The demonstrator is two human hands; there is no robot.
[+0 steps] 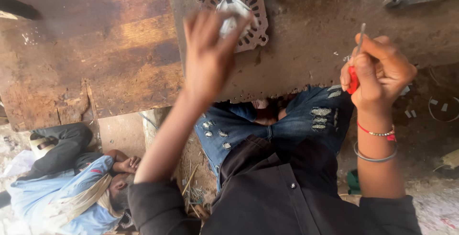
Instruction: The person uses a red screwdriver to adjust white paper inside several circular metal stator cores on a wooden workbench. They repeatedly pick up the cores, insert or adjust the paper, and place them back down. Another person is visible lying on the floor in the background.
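Your right hand (380, 72), right of frame, is clenched round a red-handled screwdriver (355, 70), shaft pointing up | your left hand (208, 55), upper centre, pinches white paper (230, 17) over the slotted metal stator core (239, 12) | core lies on the tabletop (296, 43), top centre.

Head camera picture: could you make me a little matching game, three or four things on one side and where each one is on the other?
Things:
1. Slotted metal stator core
2. Red-handled screwdriver
3. White paper piece
4. Person in light blue lying down

Places:
A. In the right hand
B. On the ground, lower left
C. On the dark bench, behind the left hand
D. In the fingers of the left hand

Pairs: 1-C, 2-A, 3-D, 4-B
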